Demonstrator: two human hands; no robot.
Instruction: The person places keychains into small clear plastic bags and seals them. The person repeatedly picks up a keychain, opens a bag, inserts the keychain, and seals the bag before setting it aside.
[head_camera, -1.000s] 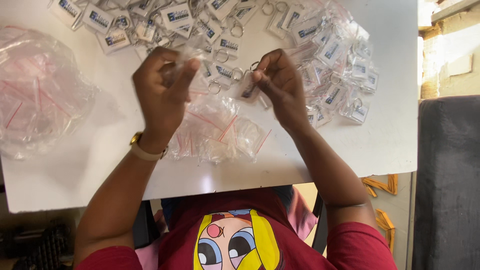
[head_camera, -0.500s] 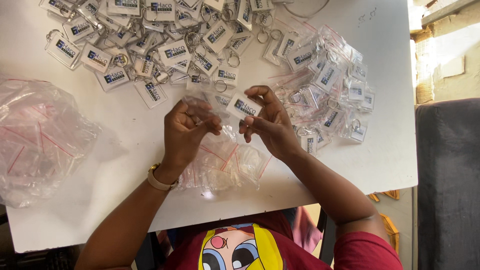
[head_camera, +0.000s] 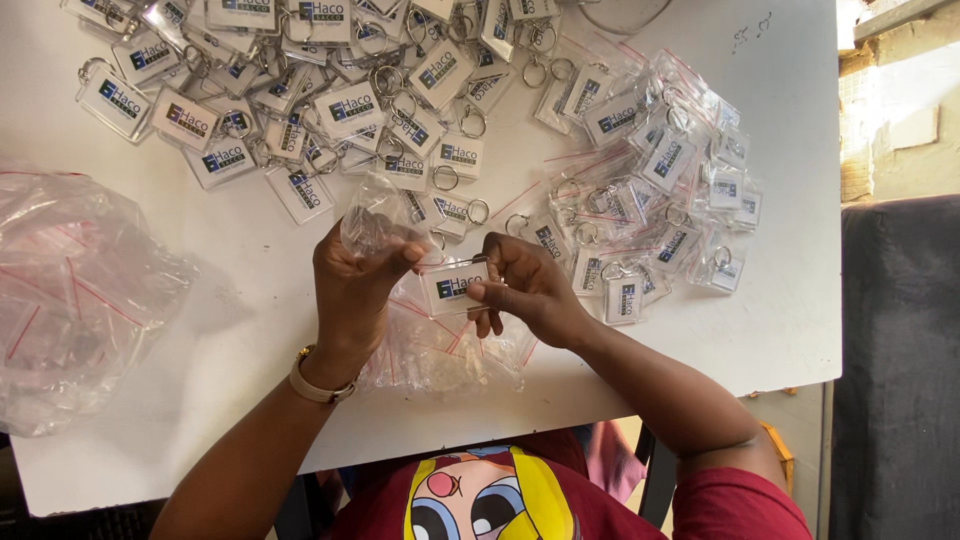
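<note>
My left hand (head_camera: 352, 290) pinches a small clear plastic bag (head_camera: 375, 218) by its edge, holding it up over the white table (head_camera: 250, 400). My right hand (head_camera: 525, 290) grips a clear rectangular keychain tag (head_camera: 452, 287) with a blue-and-white card inside, its end close to the bag's mouth. A gold watch sits on my left wrist. Under both hands lies a heap of empty clear bags with red strips (head_camera: 440, 355).
Loose keychain tags with metal rings (head_camera: 300, 90) are spread across the far side of the table. Bagged tags (head_camera: 650, 190) pile up at the right. A large crumpled clear bag (head_camera: 70, 290) lies at the left. A dark chair (head_camera: 900, 370) stands right of the table.
My hands have dropped lower in view and closer to me. The left hand now holds one bag open, and the right hand brings a tag up to it.
</note>
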